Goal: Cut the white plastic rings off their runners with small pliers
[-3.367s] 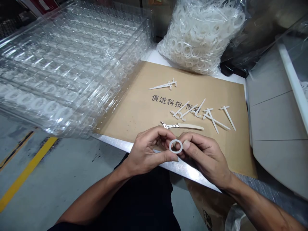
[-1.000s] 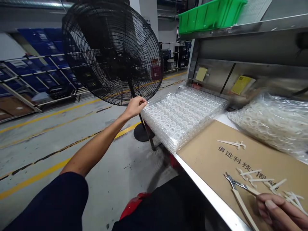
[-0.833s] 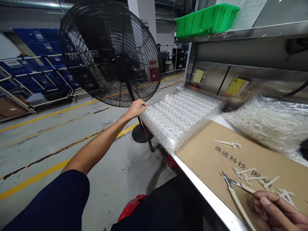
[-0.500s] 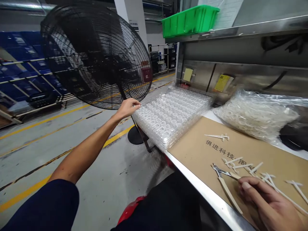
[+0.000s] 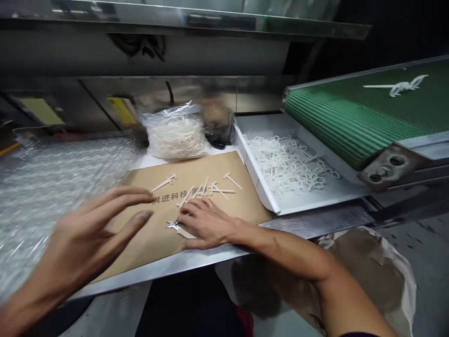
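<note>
My left hand [image 5: 91, 238] is in the air over the left part of the cardboard, near the clear plastic trays. Its thumb and fingers are apart with nothing between them. My right hand [image 5: 206, 224] lies low on the cardboard sheet [image 5: 140, 255], its fingers and thumb around the pale handles of small cutting nippers [image 5: 173, 225]. The metal jaws point left; most of the handles are hidden under the palm. Several white plastic sprue pieces [image 5: 224, 189] lie just beyond the right hand, and another white piece [image 5: 166, 181] lies farther left.
Stacked clear trays [image 5: 66, 173] stand at the left, blurred. Behind the cardboard sits a clear bag of white parts [image 5: 177, 138]. A white bin [image 5: 257, 180] with many white pieces is to the right, beside a green conveyor belt [image 5: 336, 117] carrying another piece.
The view has swung right. My left hand has come away from the clear trays and over the cardboard. My right hand has moved onto the nippers' handles.
</note>
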`<act>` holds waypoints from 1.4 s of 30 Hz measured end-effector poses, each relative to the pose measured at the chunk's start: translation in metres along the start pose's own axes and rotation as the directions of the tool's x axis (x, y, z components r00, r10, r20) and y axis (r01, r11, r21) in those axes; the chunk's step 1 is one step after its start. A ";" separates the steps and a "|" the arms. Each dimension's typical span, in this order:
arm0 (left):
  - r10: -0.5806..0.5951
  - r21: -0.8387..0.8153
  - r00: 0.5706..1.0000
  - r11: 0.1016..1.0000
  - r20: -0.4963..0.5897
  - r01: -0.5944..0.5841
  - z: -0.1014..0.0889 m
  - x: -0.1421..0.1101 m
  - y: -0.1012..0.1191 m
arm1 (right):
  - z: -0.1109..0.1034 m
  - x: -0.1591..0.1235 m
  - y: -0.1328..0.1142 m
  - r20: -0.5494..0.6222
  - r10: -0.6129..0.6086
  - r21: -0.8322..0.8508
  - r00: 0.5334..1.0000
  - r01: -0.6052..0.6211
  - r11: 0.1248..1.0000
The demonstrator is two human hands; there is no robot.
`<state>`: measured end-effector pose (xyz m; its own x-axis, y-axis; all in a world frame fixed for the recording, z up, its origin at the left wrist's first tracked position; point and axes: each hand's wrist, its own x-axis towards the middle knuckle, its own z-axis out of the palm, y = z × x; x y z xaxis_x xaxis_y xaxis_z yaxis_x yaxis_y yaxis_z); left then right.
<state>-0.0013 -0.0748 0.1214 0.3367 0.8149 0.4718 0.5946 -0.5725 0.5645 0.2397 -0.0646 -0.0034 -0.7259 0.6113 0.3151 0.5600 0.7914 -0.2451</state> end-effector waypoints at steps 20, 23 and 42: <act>0.265 0.185 0.845 0.904 0.464 -0.385 0.243 0.267 0.078 | -0.001 0.001 0.017 -0.052 -0.069 -0.137 0.996 0.061 0.989; 0.276 0.089 0.897 0.942 0.344 -0.324 0.222 0.272 0.091 | -0.002 0.000 0.018 -0.056 -0.074 -0.124 0.996 0.066 0.990; -0.364 0.028 0.893 0.923 -0.263 0.384 0.033 -0.052 -0.056 | -0.011 0.001 0.017 -0.089 0.265 -0.087 0.960 -0.273 0.958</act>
<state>-0.0283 -0.0822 0.0431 -0.1079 0.9125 0.3945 0.6986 -0.2127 0.6831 0.2530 -0.0505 0.0025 -0.5129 0.7970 0.3188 0.7695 0.5915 -0.2408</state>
